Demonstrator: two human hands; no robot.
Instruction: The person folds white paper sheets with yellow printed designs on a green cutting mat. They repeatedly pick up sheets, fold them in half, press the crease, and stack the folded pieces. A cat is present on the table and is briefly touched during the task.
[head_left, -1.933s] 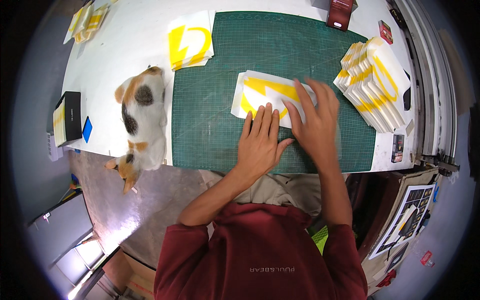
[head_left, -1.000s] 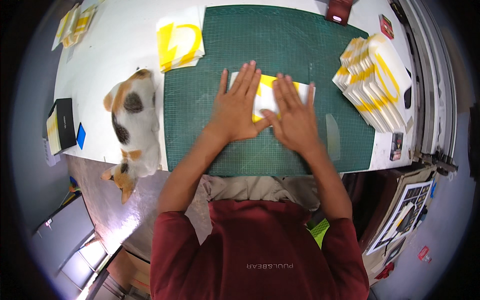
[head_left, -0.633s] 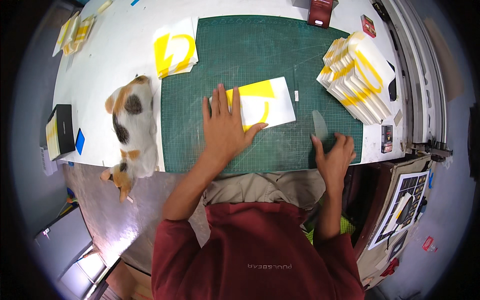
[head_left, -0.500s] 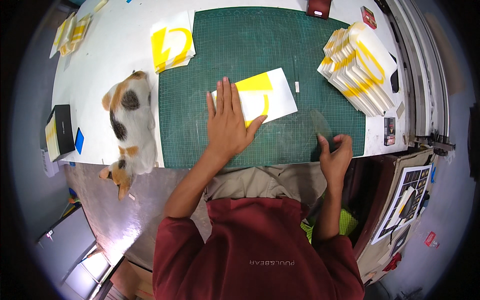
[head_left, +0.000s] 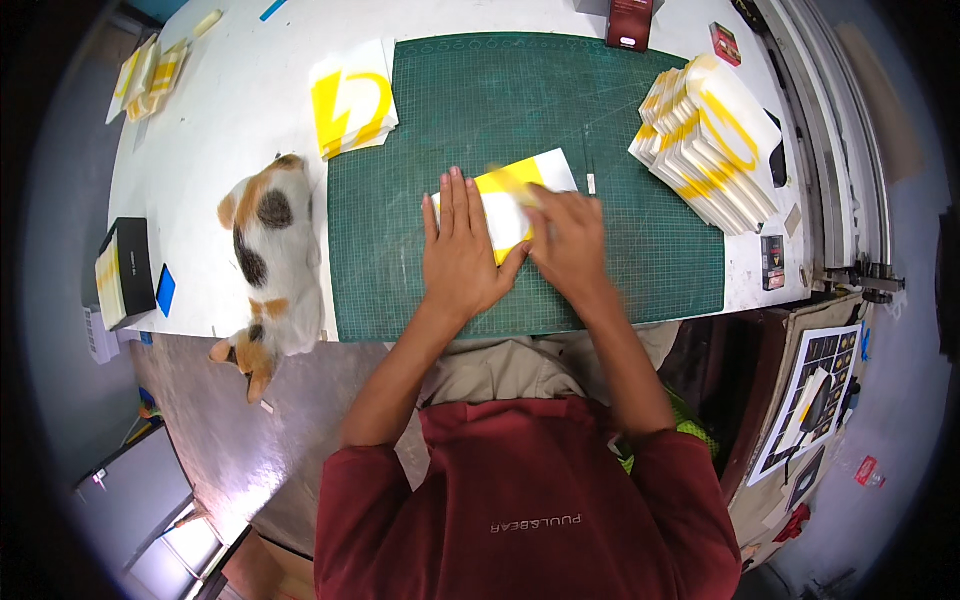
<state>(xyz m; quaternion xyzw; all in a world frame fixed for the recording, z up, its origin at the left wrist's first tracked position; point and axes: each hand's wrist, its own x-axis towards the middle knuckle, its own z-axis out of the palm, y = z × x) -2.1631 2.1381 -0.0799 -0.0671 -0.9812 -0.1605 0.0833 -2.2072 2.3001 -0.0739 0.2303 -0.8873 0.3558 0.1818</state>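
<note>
A white paper sheet with yellow print (head_left: 553, 172) lies at a slant on the green cutting mat (head_left: 650, 275). Flat on its left part rests my left hand (head_left: 458, 255), fingers stretched out and thumb spread toward the right. My right hand (head_left: 572, 240) is over the sheet's right part, its fingers closed on a thin translucent flat piece (head_left: 513, 184). That piece is smeared by motion and lies over the yellow print; its exact kind is hard to make out. Both hands cover parts of the sheet.
A small stack of similar sheets (head_left: 352, 110) sits at the mat's upper left. Many folded ones (head_left: 715, 140) are piled at right. A calico cat (head_left: 275, 240) lies along the left table edge. Beyond it stand a black box (head_left: 130, 270) and a blue card (head_left: 166, 290).
My right hand has moved from the mat's lower right edge up and left onto the sheet, carrying the translucent piece. My left hand still presses the sheet; the view has shifted slightly.
</note>
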